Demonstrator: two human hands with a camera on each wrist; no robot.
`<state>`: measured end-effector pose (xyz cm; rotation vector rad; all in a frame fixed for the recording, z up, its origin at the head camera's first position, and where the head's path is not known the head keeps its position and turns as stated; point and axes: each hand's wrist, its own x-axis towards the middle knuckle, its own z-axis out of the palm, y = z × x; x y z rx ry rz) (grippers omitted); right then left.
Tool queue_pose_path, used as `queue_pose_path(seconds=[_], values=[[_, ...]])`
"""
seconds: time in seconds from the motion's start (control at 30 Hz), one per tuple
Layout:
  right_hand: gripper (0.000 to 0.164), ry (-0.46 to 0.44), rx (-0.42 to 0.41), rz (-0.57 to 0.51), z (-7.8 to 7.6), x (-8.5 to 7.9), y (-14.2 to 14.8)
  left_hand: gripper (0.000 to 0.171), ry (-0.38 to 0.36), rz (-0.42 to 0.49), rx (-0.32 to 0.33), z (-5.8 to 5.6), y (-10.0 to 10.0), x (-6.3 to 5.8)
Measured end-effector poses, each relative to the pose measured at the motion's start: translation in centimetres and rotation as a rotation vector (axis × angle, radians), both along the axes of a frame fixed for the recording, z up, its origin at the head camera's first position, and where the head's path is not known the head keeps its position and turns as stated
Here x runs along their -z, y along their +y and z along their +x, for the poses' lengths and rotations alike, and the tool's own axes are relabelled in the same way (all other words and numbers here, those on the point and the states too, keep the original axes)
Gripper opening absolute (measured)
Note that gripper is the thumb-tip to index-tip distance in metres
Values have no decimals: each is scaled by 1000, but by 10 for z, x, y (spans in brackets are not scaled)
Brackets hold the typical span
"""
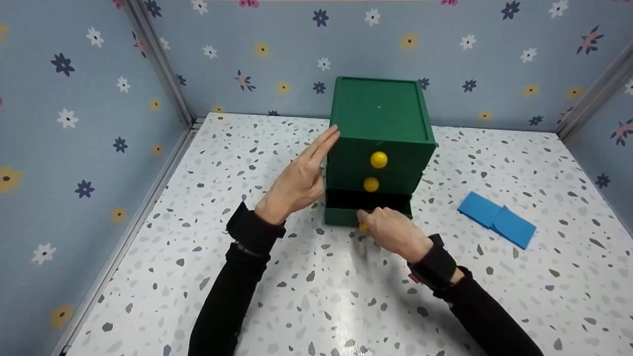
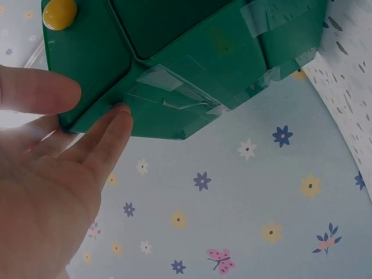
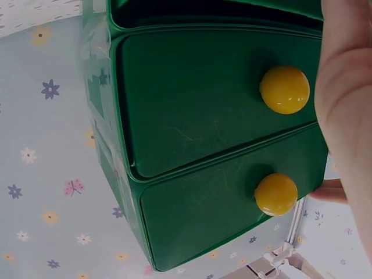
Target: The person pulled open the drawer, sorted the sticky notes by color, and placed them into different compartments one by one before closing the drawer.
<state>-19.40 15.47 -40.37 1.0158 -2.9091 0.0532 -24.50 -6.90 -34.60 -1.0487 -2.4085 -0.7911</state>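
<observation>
A green three-drawer cabinet point(image 1: 381, 111) with round yellow knobs stands toward the back of the table. Its bottom drawer point(image 1: 341, 216) is pulled partly out and looks dark inside; the two drawers above are closed. My right hand point(image 1: 395, 231) pinches the bottom drawer's yellow knob point(image 1: 363, 227), mostly covered by the fingers. My left hand point(image 1: 296, 183) lies with straight fingers against the cabinet's left side, near the top front corner. In the left wrist view, the fingertips point(image 2: 123, 113) touch the green side wall, which carries clear tape point(image 2: 186, 96).
Blue folded cloth-like pieces point(image 1: 497, 220), two overlapping squares, lie on the speckled table point(image 1: 316, 306) right of the cabinet. Flower-patterned panels point(image 1: 296, 54) wall the table at the back and both sides.
</observation>
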Motion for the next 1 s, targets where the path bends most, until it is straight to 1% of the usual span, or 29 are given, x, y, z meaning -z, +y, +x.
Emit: queue_pose_path(seconds=[0.23,0.5,0.7,0.83,1.0], values=[[9,-84,-14,-31,5,-5,-1,68,5,-4,5,0,-1,0],[12,-123,-18,-31,9,-7,-3,69,7,-5,8,0,-1,0],[8,-133,-32,-25,14,-10,-5,69,10,-6,2,0,0,0],[6,-172,-31,-19,17,-12,-6,69,11,0,3,0,0,0],[10,-221,-12,3,20,-14,-8,69,16,0,3,0,0,0]])
